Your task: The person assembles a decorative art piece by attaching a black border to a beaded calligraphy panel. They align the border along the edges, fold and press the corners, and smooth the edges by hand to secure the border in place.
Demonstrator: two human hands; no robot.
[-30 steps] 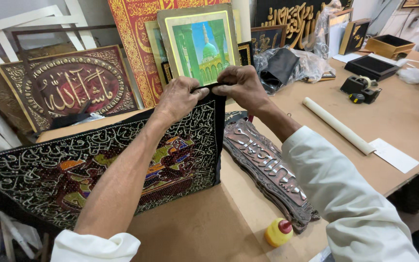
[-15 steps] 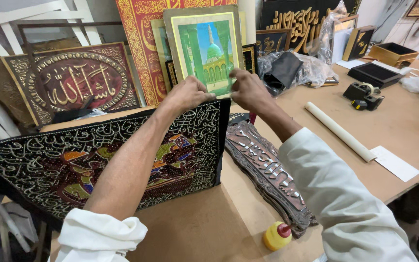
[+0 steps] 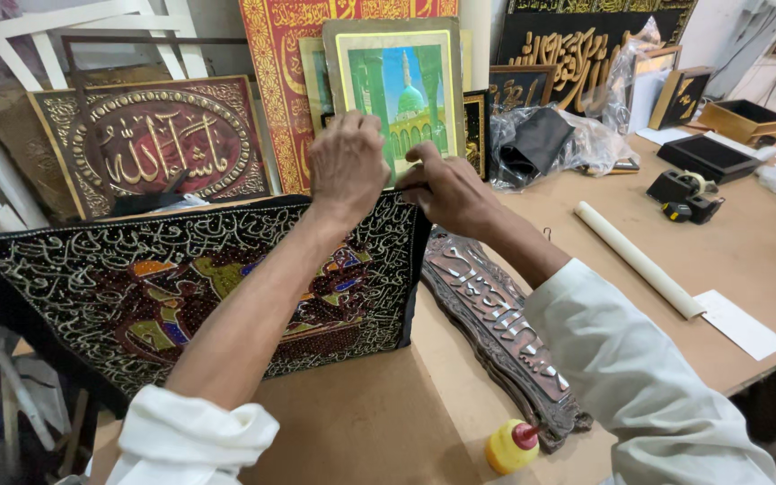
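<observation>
Right now both hands are up at the top edge of a black cloth panel stitched all over with silver beads and bright colour patches (image 3: 199, 296). It stands upright on the brown wooden surface (image 3: 379, 422), tipped a little, with its bottom edge resting on the wood.

The left hand (image 3: 348, 162) is curled over the top edge near the right corner. Its fingers are bent shut, pinching the cloth. The right hand (image 3: 446, 189) sits just beside it at the same corner. Its fingers are squeezed together on the edge too, but I cannot see if something small is held between them.

So how far along is the work? I think it is somewhere in the middle. The panel is already standing and held steady, and only this one corner is being handled. The long left part of the top edge has no hand on it yet.

A dark carved wooden plaque with silver letters (image 3: 496, 332) lies flat right next to the panel. A small yellow bottle with a red cap (image 3: 512, 446) stands near it, untouched. A rolled cream paper tube (image 3: 637, 259) lies well apart.
</observation>
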